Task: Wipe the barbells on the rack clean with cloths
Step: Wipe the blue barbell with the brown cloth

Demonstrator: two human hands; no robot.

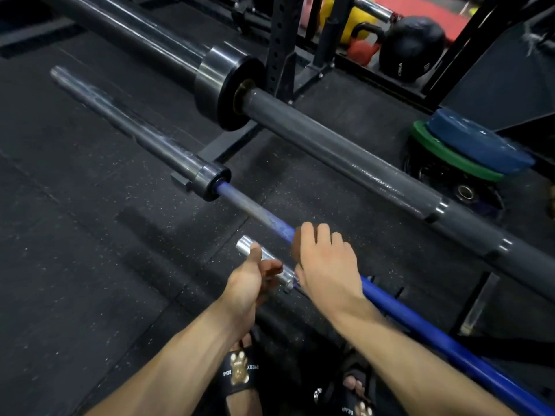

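Observation:
Three barbells lie slanted across the low rack. The thick grey barbell (pixel 345 151) is the farthest, with a black collar on it. The blue-shafted barbell (pixel 420 325) runs below it, its dark sleeve (pixel 135 133) pointing up left. My right hand (pixel 327 265) is curled over the blue shaft, with a brownish patch under the fingertips; I cannot tell if that is a cloth. My left hand (pixel 252 283) grips the chrome sleeve (pixel 249 246) of the nearest, lowest barbell, thumb on top. No cloth shows clearly.
Blue and green weight plates (pixel 477 145) are stacked at the right. A black rack upright (pixel 279 40) stands behind the bars, with a yellow kettlebell (pixel 357 22), a red kettlebell (pixel 360 51) and a black ball (pixel 411 46) beyond. Speckled rubber floor (pixel 75 235) lies at left; my sandalled feet (pixel 240 376) are below.

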